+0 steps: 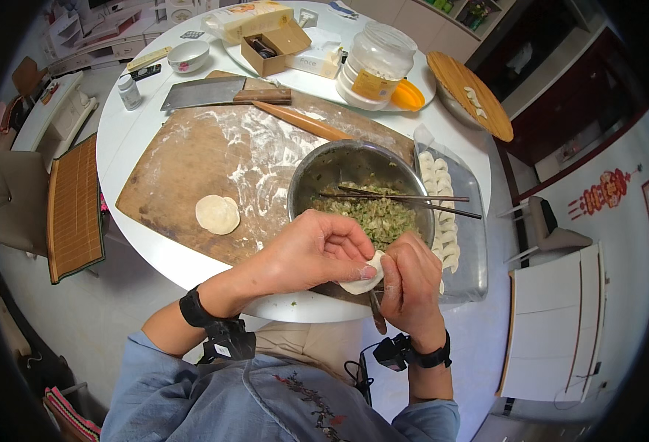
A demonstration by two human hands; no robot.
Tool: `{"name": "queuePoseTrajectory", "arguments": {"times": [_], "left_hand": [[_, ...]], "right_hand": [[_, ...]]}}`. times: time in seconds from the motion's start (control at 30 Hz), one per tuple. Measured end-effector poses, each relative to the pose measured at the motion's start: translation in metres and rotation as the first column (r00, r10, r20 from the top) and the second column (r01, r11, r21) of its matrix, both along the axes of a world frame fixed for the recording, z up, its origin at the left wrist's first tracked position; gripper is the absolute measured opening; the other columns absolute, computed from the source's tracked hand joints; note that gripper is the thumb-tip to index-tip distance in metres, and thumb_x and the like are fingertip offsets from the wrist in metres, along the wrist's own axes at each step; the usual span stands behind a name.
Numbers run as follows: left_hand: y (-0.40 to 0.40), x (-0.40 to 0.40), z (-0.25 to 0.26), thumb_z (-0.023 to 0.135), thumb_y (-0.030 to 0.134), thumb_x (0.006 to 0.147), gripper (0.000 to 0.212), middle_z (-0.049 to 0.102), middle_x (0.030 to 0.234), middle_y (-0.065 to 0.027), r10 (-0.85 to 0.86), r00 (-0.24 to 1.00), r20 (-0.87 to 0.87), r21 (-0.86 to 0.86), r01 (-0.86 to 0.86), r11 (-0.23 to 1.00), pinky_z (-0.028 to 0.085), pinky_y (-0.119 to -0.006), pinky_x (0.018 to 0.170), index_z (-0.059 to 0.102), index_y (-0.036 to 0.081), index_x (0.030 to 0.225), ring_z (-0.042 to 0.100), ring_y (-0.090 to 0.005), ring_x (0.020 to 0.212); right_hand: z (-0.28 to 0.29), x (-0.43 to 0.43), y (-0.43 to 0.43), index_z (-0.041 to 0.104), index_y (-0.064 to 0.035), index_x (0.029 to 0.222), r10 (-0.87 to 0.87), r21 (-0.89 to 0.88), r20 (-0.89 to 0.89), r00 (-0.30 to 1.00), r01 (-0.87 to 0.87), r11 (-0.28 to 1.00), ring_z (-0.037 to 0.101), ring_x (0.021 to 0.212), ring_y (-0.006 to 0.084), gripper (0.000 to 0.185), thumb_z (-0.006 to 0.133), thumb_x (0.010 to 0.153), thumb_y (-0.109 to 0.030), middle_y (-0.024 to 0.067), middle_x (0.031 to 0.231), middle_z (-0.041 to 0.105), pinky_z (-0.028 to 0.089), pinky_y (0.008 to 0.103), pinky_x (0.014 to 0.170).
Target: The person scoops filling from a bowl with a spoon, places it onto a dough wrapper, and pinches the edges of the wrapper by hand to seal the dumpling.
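Note:
A dumpling [362, 280] in pale dough is pinched between my left hand [316, 254] and my right hand [414, 282], just in front of a steel bowl [300, 182]. Chopped green and pale filling [382, 221] lies in the bowl, with a pair of dark chopsticks [401, 197] resting over it and across the right rim. Round dough wrappers [217, 215] overlap on the floured wooden board [164, 182] to the left. Rows of folded dumplings [445, 221] line the left part of a metal tray [471, 248]. A utensil handle [377, 312] shows below my hands.
A cleaver [208, 93] and a wooden rolling pin [302, 121] lie at the board's far side. Behind are a floral bowl [188, 56], a white bottle [129, 93], an open cardboard box [269, 52], a flour jar [377, 66] and a round wooden lid [457, 83] with dumplings.

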State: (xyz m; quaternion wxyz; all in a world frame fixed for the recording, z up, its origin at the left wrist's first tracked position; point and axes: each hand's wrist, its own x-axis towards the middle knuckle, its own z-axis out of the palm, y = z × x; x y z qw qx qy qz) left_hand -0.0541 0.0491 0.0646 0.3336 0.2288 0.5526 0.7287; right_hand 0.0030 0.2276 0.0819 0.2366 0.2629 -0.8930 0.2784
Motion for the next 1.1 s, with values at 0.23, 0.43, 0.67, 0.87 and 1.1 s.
{"name": "queuePoseTrajectory", "arguments": {"times": [0.23,0.43,0.67,0.87,1.1], "left_hand": [[0.001,0.002,-0.001,0.071,0.002,0.078,0.019,0.064,0.082,-0.0010,0.039,0.999,-0.004,0.027,-0.038,0.999,0.050,-0.017,0.071,0.060,0.001,0.094,0.061,-0.0046,0.077],[0.001,0.004,0.001,0.070,0.002,0.079,0.018,0.064,0.082,-0.0011,0.046,0.998,0.039,0.052,-0.048,0.997,0.050,-0.018,0.070,0.059,0.000,0.093,0.060,-0.0046,0.076],[0.004,0.009,0.001,0.067,0.003,0.082,0.018,0.062,0.078,-0.0031,0.121,0.992,0.033,0.082,-0.123,0.989,0.049,-0.018,0.063,0.057,-0.004,0.095,0.059,-0.0056,0.071],[0.003,0.011,-0.002,0.067,0.004,0.082,0.018,0.063,0.080,-0.0041,0.158,0.987,0.011,0.079,-0.159,0.984,0.049,-0.018,0.062,0.060,-0.004,0.096,0.059,-0.0050,0.071],[0.003,0.016,0.004,0.068,0.004,0.081,0.017,0.064,0.084,-0.0046,0.241,0.964,-0.109,0.003,-0.242,0.970,0.050,-0.017,0.065,0.061,-0.003,0.095,0.058,-0.0041,0.075]], "right_hand": [[-0.005,0.000,0.002,0.047,0.0003,0.072,-0.011,-0.143,0.057,0.998,0.019,0.990,0.047,0.059,0.0322,0.011,0.054,0.080,0.002,0.0135,0.066,0.045,0.038,0.0398,0.053],[-0.007,0.001,0.002,0.049,0.0008,0.074,-0.016,-0.077,0.019,1.000,0.017,0.997,0.048,0.059,0.0317,0.009,0.055,0.081,0.002,0.0135,0.066,0.047,0.038,0.0396,0.053],[-0.012,0.002,0.005,0.049,0.0002,0.073,-0.048,-0.192,0.090,0.995,0.065,0.979,0.047,0.056,0.0306,0.010,0.056,0.080,0.002,0.0129,0.064,0.045,0.037,0.0384,0.050],[-0.011,0.004,0.003,0.049,0.0004,0.073,-0.028,-0.158,0.074,0.997,0.040,0.987,0.047,0.055,0.0300,0.010,0.056,0.080,0.002,0.0131,0.064,0.046,0.037,0.0377,0.050],[-0.014,0.007,0.006,0.050,0.0001,0.073,-0.088,-0.218,0.195,0.977,0.131,0.967,0.048,0.056,0.0302,0.009,0.055,0.081,0.002,0.0136,0.064,0.046,0.038,0.0380,0.051]]}}
